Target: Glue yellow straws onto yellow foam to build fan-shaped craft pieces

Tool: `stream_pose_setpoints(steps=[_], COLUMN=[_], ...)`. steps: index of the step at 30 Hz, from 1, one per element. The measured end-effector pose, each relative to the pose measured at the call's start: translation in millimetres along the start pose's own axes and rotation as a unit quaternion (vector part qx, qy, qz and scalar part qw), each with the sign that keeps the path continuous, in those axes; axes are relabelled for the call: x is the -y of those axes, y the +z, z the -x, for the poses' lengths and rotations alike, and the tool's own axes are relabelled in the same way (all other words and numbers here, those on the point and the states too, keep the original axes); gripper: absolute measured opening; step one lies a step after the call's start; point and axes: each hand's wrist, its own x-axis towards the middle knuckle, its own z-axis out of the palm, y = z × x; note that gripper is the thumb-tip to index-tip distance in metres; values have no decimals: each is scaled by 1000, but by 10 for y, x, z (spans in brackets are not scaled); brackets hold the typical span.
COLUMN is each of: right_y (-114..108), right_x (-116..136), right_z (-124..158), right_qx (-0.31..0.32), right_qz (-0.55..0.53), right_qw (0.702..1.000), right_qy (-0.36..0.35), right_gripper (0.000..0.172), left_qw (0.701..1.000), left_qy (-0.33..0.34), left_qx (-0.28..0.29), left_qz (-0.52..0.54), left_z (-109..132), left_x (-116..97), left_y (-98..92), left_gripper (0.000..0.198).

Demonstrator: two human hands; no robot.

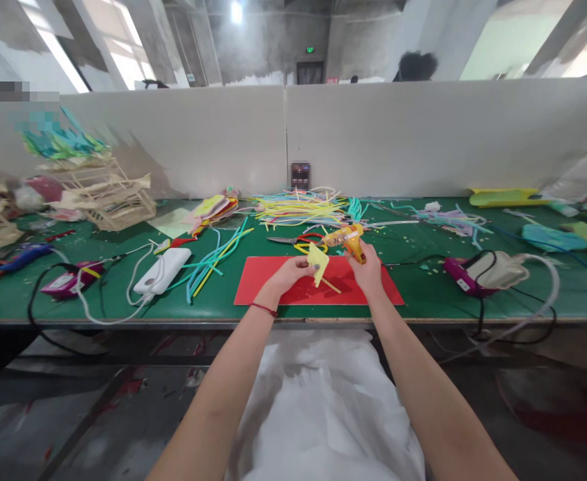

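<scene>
My left hand (293,270) pinches a small yellow foam piece (317,262) on a thin stick, held over the red mat (318,284). My right hand (367,266) grips the handle of a yellow glue gun (344,237), whose nozzle points left toward the foam piece. Both hands hover just above the mat at the middle of the green table (223,300). Red-handled scissors (293,239) lie just beyond the mat.
Coloured strips (298,207) are piled at the back centre. A white power bank (162,270) with cables lies left, wooden stick models (103,194) far left, a purple device (461,274) with black cable right. A white partition (374,133) walls the back; a person's head shows behind it.
</scene>
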Motion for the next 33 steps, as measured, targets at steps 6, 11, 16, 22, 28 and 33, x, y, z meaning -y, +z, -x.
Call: stream_pose_setpoints(steps=[6, 11, 16, 22, 28, 33], right_y=[0, -2, 6, 13, 11, 20], right_x=[9, 9, -15, -29, -21, -28], right_z=[-1, -3, -6, -1, 0, -7], right_qx=[-1, 2, -4, -5, -7, -15], right_qz=[12, 7, 12, 32, 31, 47], right_qw=[1000, 1000, 1000, 999, 999, 999], right_qy=[7, 5, -2, -12, -11, 4], right_gripper=[43, 44, 43, 42, 41, 45], left_qw=[1000, 1000, 1000, 1000, 999, 999], left_qy=[5, 3, 4, 4, 1, 2], left_qx=[8, 6, 6, 10, 18, 18], left_qz=[-14, -12, -17, -24, -27, -33], left_z=[-14, -5, -1, -9, 2, 3], left_x=[25, 19, 16, 23, 21, 20], left_y=[-14, -8, -9, -19, -19, -20], left_gripper=[46, 46, 45, 47, 46, 46])
